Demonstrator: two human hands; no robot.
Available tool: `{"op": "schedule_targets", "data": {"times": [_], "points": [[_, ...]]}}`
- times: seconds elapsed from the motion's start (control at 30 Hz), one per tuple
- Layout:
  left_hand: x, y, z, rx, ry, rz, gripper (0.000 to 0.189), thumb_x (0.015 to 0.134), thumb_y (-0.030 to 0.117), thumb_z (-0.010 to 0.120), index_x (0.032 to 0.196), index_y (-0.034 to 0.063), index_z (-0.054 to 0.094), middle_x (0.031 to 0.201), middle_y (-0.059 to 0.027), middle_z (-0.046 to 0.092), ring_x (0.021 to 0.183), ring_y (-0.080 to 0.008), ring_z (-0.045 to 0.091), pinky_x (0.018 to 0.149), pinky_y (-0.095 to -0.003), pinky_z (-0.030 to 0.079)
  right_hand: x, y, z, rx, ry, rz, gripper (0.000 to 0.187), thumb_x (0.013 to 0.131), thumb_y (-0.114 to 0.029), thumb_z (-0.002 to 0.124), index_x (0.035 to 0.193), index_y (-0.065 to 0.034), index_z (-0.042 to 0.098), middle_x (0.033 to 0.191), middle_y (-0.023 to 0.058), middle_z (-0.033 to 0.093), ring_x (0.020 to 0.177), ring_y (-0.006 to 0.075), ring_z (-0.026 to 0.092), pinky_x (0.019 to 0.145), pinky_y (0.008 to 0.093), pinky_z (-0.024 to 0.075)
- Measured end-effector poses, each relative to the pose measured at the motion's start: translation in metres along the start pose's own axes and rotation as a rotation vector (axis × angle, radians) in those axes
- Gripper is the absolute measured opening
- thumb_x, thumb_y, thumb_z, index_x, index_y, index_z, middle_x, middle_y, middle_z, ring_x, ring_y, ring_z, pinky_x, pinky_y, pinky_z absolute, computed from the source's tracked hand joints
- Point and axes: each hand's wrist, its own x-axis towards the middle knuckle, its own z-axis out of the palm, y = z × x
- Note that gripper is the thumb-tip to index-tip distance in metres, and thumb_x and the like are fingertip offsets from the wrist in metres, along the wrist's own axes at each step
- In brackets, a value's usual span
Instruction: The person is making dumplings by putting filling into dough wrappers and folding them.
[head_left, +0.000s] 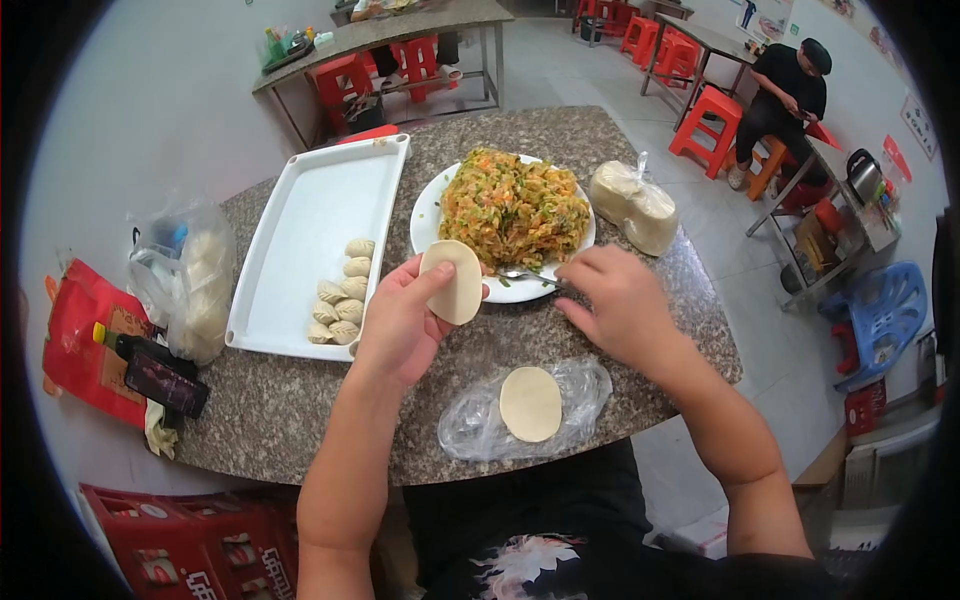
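My left hand (405, 319) pinches a round dough wrapper (454, 283), thumb on top, in front of a white plate (424, 217). A heap of chopped vegetable filling (514, 202) covers most of that plate. My right hand (611, 300) is at the plate's near right edge, its fingers at the handle of a metal spoon (529, 276). Whether they grip the handle is unclear. Another stack or single round of dough wrapper (531, 403) lies on a crumpled clear plastic bag (469, 431) near the table's front edge. Several pleated dumplings (349, 310) sit in the white tray (300, 217) on the left.
A tied bag of wrappers (634, 206) stands right of the plate on the stone-topped table (285, 420). Plastic bags (191, 277), a dark phone (166, 381) and a red bag (82, 337) crowd the left end. Red crates (195, 544) are below. A person (787, 105) sits at the far right.
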Motion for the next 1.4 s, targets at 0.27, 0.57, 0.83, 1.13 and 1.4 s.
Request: {"op": "schedule_targets", "data": {"times": [0.27,0.57,0.83,1.13,1.4], "points": [[-0.034,-0.011,0.009,-0.101,0.02,-0.193,0.034,0.111,0.013,0.052,0.139,-0.0058,0.055,0.121,-0.0169,0.073,0.103,-0.0249,0.075,0.088,-0.0348,0.063,-0.004,0.003,-0.007,-0.057,-0.042,-0.011,0.029,0.09,-0.004,0.064,0.116,-0.0076,0.073,0.095,0.008,0.064,0.081,0.0284,0.072,0.065,0.0418,0.0568],[-0.041,-0.031,0.006,-0.217,-0.037,-0.319,0.042,0.108,0.004,0.044,0.147,-0.0126,0.045,0.143,-0.026,0.063,0.132,-0.0347,0.066,0.114,-0.0429,0.056,-0.015,0.006,0.003,-0.08,-0.089,0.073,0.028,0.089,-0.003,0.065,0.114,-0.0055,0.077,0.099,0.007,0.068,0.083,0.0288,0.073,0.069,0.0432,0.0584],[-0.015,-0.038,0.02,-0.204,0.025,-0.271,0.041,0.107,-0.002,0.04,0.145,-0.017,0.041,0.143,-0.0303,0.059,0.133,-0.0392,0.064,0.117,-0.0467,0.054,-0.008,0.013,0.005,-0.041,-0.04,0.11,0.028,0.088,-0.002,0.064,0.112,-0.0062,0.077,0.097,0.0103,0.069,0.084,0.0343,0.073,0.071,0.0465,0.0596],[-0.008,-0.041,0.026,-0.332,-0.01,-0.28,0.038,0.106,-0.003,0.041,0.142,-0.0141,0.045,0.141,-0.0274,0.062,0.133,-0.0383,0.064,0.116,-0.0504,0.055,-0.029,-0.026,0.013,0.148,-0.051,0.218,0.035,0.085,-0.001,0.068,0.118,-0.0065,0.077,0.1,0.0107,0.071,0.079,0.0349,0.073,0.07,0.0452,0.0595],[-0.009,-0.045,0.02,-0.301,0.016,-0.239,0.031,0.106,-0.002,0.052,0.135,-0.0116,0.054,0.131,-0.0234,0.069,0.122,-0.0331,0.071,0.11,-0.0455,0.06,-0.044,-0.04,0.002,0.126,-0.022,0.18,0.04,0.084,0.001,0.068,0.122,-0.0083,0.076,0.1,0.0095,0.071,0.087,0.0314,0.073,0.073,0.0432,0.0597]]}}
